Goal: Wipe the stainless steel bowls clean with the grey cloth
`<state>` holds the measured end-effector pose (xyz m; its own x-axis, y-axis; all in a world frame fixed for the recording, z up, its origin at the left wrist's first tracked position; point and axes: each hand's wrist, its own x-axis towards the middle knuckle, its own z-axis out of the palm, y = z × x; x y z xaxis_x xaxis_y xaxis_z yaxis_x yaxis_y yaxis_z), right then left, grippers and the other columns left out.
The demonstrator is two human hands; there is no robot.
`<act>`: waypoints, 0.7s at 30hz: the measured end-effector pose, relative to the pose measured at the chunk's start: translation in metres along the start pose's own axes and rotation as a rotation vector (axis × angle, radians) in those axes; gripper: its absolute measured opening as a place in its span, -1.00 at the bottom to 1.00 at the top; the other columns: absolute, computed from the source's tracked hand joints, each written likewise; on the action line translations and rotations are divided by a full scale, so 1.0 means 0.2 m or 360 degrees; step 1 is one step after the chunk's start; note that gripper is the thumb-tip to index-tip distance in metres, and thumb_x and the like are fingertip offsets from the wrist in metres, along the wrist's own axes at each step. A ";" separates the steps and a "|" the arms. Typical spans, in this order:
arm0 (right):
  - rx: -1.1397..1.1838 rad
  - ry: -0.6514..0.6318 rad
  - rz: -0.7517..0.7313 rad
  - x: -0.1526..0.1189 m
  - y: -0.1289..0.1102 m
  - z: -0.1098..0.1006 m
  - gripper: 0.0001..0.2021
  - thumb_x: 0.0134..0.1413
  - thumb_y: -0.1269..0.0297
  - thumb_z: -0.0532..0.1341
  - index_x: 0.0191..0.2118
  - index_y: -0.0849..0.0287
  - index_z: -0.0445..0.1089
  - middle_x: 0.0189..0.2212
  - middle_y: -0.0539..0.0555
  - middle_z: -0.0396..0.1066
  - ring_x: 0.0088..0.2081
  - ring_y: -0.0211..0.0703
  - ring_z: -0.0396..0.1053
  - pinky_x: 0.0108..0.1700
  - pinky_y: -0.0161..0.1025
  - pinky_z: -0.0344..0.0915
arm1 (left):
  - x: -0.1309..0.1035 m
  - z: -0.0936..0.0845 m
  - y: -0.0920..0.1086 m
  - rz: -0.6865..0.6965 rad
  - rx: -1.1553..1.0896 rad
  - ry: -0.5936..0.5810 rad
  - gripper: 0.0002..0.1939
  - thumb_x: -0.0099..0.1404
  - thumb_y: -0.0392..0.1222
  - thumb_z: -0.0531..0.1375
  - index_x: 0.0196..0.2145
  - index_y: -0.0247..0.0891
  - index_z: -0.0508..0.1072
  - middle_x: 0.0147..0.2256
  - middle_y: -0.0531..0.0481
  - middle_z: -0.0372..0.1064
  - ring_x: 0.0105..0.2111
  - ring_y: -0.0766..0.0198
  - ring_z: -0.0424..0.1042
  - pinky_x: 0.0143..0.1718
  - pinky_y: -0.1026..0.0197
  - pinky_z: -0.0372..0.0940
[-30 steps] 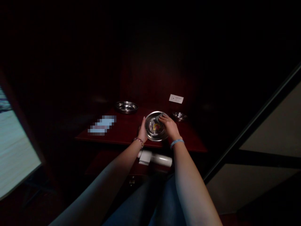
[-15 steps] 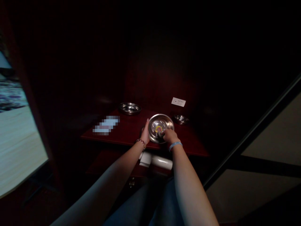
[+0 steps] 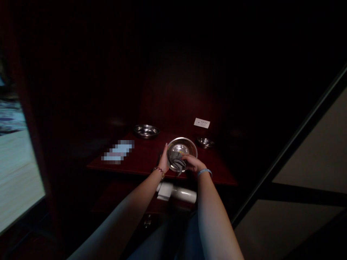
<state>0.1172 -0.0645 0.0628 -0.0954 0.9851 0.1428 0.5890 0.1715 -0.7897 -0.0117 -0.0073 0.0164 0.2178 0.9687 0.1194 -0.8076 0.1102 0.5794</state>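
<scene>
A round steel dish [image 3: 187, 147] stands tilted toward me at the near edge of a dark red wooden table [image 3: 141, 159]. My left hand [image 3: 163, 161] grips its left rim. My right hand [image 3: 191, 163] presses a grey cloth [image 3: 176, 161] against the lower part of the dish's inside. A beaded bracelet sits on my left wrist and a light blue band on my right wrist.
A second steel dish [image 3: 146, 130] lies at the table's back left, a smaller one [image 3: 205, 142] at the back right. A white wall socket plate [image 3: 202, 123] sits behind. A white cylinder [image 3: 177, 193] rests on the shelf under the table. A pale panel [image 3: 16, 180] fills the left.
My right hand has drawn the cloth from the dish's upper right down over its middle to its lower left. The yellow-red mark inside the dish is now covered. My left hand keeps its hold.
</scene>
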 end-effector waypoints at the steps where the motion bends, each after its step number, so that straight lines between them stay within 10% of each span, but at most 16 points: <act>1: 0.0110 0.0002 0.0058 0.01 0.00 0.00 -0.72 0.19 0.38 0.06 -0.14 0.17 0.51 -0.41 0.06 0.55 -0.40 -0.20 0.50 -0.28 -0.25 0.47 | 0.00 0.00 0.00 0.0001 0.0000 -0.0008 -0.41 0.30 0.26 0.17 -0.02 -0.32 0.55 -0.08 -0.22 0.57 0.03 -0.03 0.51 0.14 0.00 0.33; 9: 0.0237 0.0059 0.0230 0.15 0.05 0.08 -0.69 0.19 0.37 0.06 -0.01 0.23 0.44 -0.26 0.08 0.56 -0.23 -0.19 0.52 -0.05 -0.21 0.43 | 0.00 -0.02 0.00 -0.0022 -0.0012 0.0005 -0.36 0.27 0.29 0.18 0.04 -0.31 0.53 -0.07 -0.22 0.57 0.05 -0.06 0.50 0.15 0.00 0.33; 21: -0.1295 0.0369 -0.0202 0.01 -0.04 -0.01 -0.47 0.14 0.34 0.22 0.25 0.17 0.25 0.17 0.25 0.30 0.11 0.00 0.37 0.10 -0.16 0.33 | -0.03 0.01 0.02 -0.0083 -0.0028 0.0028 -0.36 0.29 0.30 0.16 0.02 -0.32 0.54 -0.06 -0.21 0.57 0.05 -0.08 0.49 0.17 -0.02 0.30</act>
<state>0.1141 -0.0635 0.0701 -0.0851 0.9170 0.3896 0.9862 0.1333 -0.0982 -0.0146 -0.0127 0.0194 0.2500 0.9653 0.0749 -0.8051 0.1643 0.5700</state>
